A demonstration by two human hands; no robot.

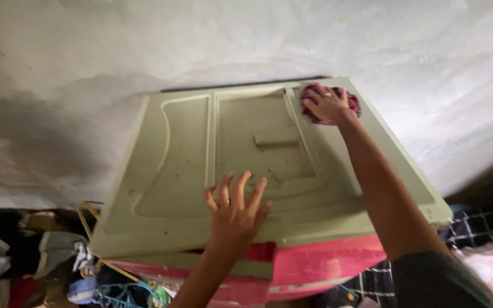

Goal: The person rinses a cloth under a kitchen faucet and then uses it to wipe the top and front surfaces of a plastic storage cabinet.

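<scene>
Right hand (327, 104) presses one cloth (350, 105) onto one lid (184, 165).

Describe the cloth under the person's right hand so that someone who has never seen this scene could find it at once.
Start at the large pale green moulded plastic lid on the pink container against the grey wall. At its far right corner, the right hand presses a small crumpled magenta and dark patterned cloth. Nothing else lies on the lid.

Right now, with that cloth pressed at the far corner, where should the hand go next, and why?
Probably drag the right hand and its pink cloth toward the near edge of the green lid: specks show in the middle panel, and the left hand braces the lid.
</scene>
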